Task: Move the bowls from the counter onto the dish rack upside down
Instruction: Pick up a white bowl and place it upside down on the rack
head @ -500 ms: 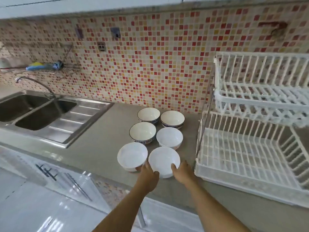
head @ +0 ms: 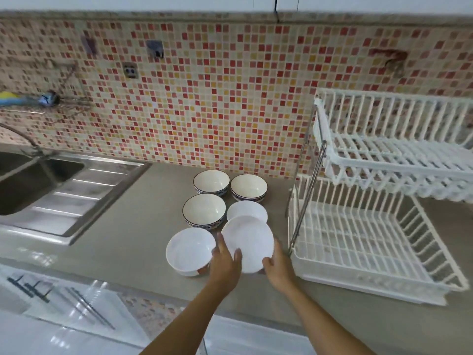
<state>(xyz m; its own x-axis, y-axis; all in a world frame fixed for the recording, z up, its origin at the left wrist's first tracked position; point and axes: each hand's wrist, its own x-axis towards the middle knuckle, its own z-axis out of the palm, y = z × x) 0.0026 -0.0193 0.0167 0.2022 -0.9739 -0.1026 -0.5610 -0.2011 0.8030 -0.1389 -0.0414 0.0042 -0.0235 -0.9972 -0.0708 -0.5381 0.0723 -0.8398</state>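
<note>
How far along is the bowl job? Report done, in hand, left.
Done: nothing; the rack holds no bowls on either tier. In hand: the left hand and right hand grip one white bowl, opening up and overlapping the one behind, apparently lifted. Left: five other bowls sit upright on the counter, so all six remain.

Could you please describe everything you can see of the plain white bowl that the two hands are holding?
The plain white bowl is round, glossy, ceramic-looking and unpatterned. It is empty and tilted, its opening facing the camera. The left hand grips its left rim, the right hand its lower right rim. It partly hides another white bowl behind it, close to the dish rack.
</note>
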